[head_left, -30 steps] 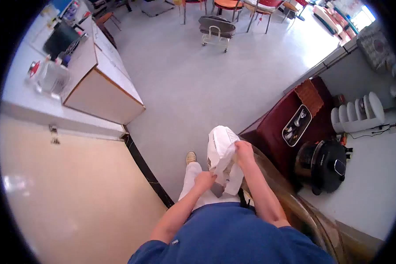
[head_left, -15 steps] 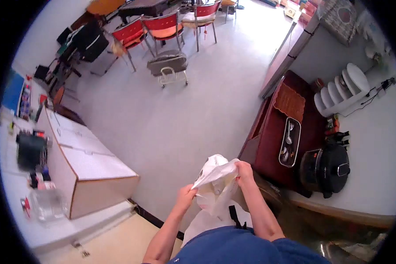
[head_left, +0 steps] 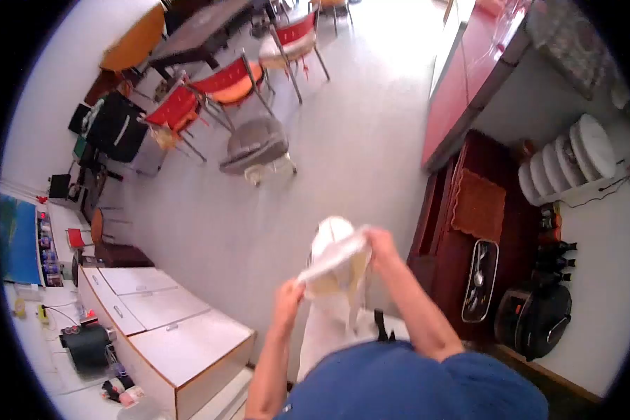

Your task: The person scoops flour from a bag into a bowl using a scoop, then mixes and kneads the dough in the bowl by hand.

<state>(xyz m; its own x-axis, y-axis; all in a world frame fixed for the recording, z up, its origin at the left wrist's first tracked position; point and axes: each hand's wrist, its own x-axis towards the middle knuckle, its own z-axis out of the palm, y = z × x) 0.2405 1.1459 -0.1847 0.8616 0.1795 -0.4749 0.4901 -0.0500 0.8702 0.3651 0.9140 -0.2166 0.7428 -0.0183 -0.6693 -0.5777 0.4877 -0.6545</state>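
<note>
A white bag (head_left: 334, 292) hangs in front of my body, its mouth spread between my two hands. My left hand (head_left: 288, 297) is closed on the bag's left edge. The right edge is pinched in my right hand (head_left: 379, 247), a little higher and farther forward. Something yellowish shows inside the opening, too blurred to make out.
To the right, a dark red cabinet (head_left: 444, 280) bears a cutlery tray (head_left: 481, 281), a woven mat (head_left: 479, 206) and a black cooker (head_left: 539, 318). White cabinets (head_left: 189, 348) stand at lower left. Ahead are a grey wheeled seat (head_left: 257, 143) and a red chair (head_left: 227, 82).
The bag's mouth has been pulled wide between my hands, which were closer together and lower. The view has swung, so the cabinets, chairs and wheeled seat have shifted in it.
</note>
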